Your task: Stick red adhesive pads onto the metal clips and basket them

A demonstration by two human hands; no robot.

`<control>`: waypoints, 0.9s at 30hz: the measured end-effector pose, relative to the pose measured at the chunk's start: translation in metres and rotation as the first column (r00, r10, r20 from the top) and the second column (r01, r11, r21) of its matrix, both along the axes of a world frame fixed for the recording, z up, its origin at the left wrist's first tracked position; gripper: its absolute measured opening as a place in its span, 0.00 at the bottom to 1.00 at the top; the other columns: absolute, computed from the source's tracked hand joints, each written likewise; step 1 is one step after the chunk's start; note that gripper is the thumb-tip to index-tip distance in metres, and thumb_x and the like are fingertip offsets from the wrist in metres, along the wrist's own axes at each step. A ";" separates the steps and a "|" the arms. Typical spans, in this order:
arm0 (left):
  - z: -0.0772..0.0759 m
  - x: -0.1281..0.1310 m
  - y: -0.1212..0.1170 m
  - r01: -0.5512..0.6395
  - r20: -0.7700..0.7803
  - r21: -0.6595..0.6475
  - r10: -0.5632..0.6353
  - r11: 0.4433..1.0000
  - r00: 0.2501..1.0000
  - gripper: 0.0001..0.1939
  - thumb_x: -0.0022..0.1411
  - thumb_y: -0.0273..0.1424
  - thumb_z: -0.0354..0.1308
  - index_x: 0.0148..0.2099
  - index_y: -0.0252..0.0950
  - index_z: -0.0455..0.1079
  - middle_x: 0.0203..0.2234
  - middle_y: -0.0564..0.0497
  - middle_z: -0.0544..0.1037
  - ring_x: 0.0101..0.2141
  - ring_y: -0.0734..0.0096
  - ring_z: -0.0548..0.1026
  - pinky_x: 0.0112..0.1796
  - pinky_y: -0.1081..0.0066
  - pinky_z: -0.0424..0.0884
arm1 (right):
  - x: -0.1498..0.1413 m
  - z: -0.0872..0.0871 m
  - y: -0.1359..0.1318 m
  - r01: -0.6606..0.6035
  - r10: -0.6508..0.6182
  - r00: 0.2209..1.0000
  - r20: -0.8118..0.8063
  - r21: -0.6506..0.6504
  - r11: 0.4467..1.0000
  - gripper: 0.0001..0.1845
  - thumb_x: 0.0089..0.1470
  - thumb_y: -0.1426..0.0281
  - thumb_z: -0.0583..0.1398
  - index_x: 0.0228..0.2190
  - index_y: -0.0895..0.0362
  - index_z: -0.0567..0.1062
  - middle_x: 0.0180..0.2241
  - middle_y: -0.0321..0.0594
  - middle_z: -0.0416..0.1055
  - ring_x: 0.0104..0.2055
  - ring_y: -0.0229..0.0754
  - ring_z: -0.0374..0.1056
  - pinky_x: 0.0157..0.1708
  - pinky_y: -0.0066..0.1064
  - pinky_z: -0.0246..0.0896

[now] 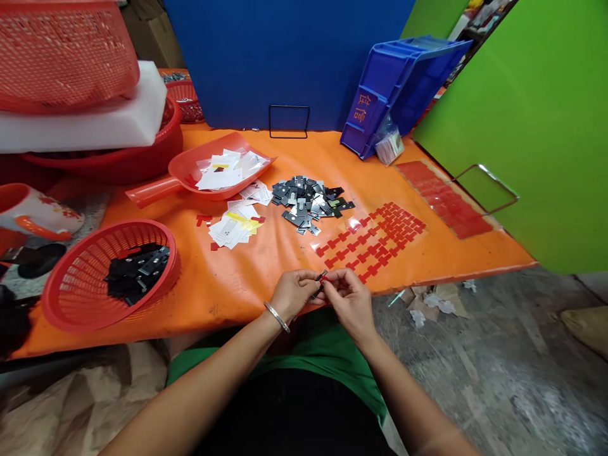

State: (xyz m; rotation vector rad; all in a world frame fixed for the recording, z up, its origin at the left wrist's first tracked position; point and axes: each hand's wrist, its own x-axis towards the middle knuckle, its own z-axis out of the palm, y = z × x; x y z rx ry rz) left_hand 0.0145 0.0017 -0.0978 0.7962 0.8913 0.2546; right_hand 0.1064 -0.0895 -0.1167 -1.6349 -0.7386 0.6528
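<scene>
Fingers of the left hand (292, 294) and the right hand (351, 305) meet at the near edge of the orange table cover (209, 278), just in front of the wearer's body. The left thumb and fingers pinch a small dark piece (316, 292), which is partly hidden by the grip, while the right thumb and forefinger are pressed together on a red bit (325, 278) at its upper end; whether that bit is stuck to the piece cannot be told. A silvery bracelet (277, 316) circles the left wrist. Just beyond the right hand lies a clear sheet bearing rows of red stickers (380, 253), with gaps on its nearer left part. Farther back, near the middle of the table, sits a loose heap of dark metal plates (304, 206), some with shiny faces. To its left, white cards (231, 229) are spread in a pile, and behind them a red scoop (154, 191) holds more cards, its handle pointing left. A red basket (61, 282) at the left contains black pieces (137, 275), and a floral mug (40, 214) stands behind it. At the far right of the table, a blue bin (373, 95) stands tilted, with a bag of cards (389, 148) at its foot
</scene>
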 end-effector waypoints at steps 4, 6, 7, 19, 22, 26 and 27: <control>0.000 0.001 -0.004 -0.041 0.028 0.005 0.041 0.999 0.999 0.03 0.54 0.18 0.58 0.32 0.29 0.71 0.19 0.52 0.76 0.20 0.76 0.75 0.29 0.74 0.75 | -0.003 0.000 -0.003 0.068 -0.062 0.936 0.345 -0.006 0.998 0.06 0.53 0.65 0.59 0.31 0.54 0.71 0.34 0.42 0.70 0.32 0.42 0.69 0.30 0.34 0.69; 0.000 0.000 -0.005 -0.042 0.021 0.008 0.041 0.999 0.999 0.04 0.55 0.17 0.57 0.32 0.28 0.71 0.19 0.52 0.76 0.20 0.77 0.75 0.27 0.76 0.75 | -0.001 0.002 -0.003 0.113 -0.112 0.881 0.459 0.025 0.993 0.05 0.53 0.67 0.58 0.30 0.56 0.72 0.42 0.47 0.67 0.36 0.42 0.69 0.32 0.34 0.69; 0.000 0.000 -0.005 -0.041 0.012 0.012 0.041 0.999 0.999 0.04 0.55 0.17 0.57 0.32 0.28 0.71 0.19 0.51 0.76 0.20 0.77 0.75 0.27 0.77 0.74 | 0.000 0.003 -0.002 0.128 -0.129 0.866 0.483 0.034 0.991 0.06 0.53 0.67 0.58 0.30 0.56 0.72 0.44 0.48 0.65 0.38 0.43 0.68 0.32 0.34 0.69; -0.001 0.000 -0.005 -0.042 0.022 0.018 0.041 0.999 0.999 0.06 0.50 0.22 0.65 0.31 0.28 0.71 0.17 0.53 0.75 0.19 0.78 0.74 0.25 0.78 0.74 | 0.005 0.008 0.008 0.112 -0.116 0.910 0.399 0.034 0.993 0.05 0.51 0.69 0.59 0.26 0.57 0.71 0.34 0.41 0.65 0.35 0.39 0.66 0.31 0.30 0.65; 0.000 0.000 -0.005 -0.041 0.015 0.018 0.040 0.999 0.999 0.06 0.49 0.23 0.65 0.30 0.28 0.70 0.17 0.53 0.75 0.19 0.78 0.74 0.25 0.77 0.74 | 0.006 0.007 0.008 0.110 -0.110 0.915 0.387 0.022 0.994 0.05 0.51 0.69 0.59 0.25 0.57 0.71 0.32 0.40 0.65 0.32 0.38 0.65 0.29 0.29 0.64; 0.000 0.000 -0.005 -0.043 0.018 0.019 0.042 0.999 0.999 0.05 0.50 0.22 0.64 0.31 0.28 0.71 0.17 0.53 0.75 0.19 0.78 0.74 0.26 0.77 0.73 | 0.007 0.008 0.008 0.106 -0.095 0.919 0.382 -0.007 0.994 0.06 0.51 0.69 0.59 0.24 0.56 0.70 0.29 0.38 0.64 0.29 0.37 0.64 0.28 0.29 0.63; 0.000 0.000 -0.005 -0.044 0.021 0.021 0.044 0.999 0.999 0.05 0.50 0.22 0.64 0.31 0.28 0.71 0.17 0.53 0.75 0.19 0.78 0.74 0.26 0.77 0.73 | 0.006 0.009 0.008 0.107 -0.092 0.918 0.385 -0.017 0.994 0.06 0.51 0.69 0.59 0.24 0.56 0.69 0.28 0.37 0.64 0.29 0.37 0.64 0.28 0.29 0.63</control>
